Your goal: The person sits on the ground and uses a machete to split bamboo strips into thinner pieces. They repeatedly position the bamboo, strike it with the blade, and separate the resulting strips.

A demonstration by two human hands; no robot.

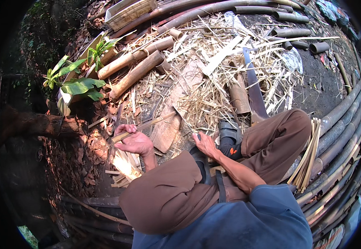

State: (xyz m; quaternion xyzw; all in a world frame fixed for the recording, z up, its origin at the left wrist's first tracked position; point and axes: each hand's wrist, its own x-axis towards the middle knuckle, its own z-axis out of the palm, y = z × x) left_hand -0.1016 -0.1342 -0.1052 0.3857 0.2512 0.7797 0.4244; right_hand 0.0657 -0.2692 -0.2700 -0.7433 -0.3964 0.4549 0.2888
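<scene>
My left hand is palm up with its fingers curled round a pale bamboo strip. The strip slants away from me to the right, over a worn wooden board on the ground. In my right hand, closed beside my shoe, is the dark handle of a knife. Its thin blade is seen nearly edge-on, pointing away and left, and its tip meets or overlaps the strip's far end; I cannot tell whether they touch. Split bamboo strips lie in a pile below my left hand.
Beyond the board spread shavings, a saw and a bamboo tube. Thick bamboo pieces and a leafy plant are at left. Long poles curve along the right, beside a strip bundle. A crate stands far back.
</scene>
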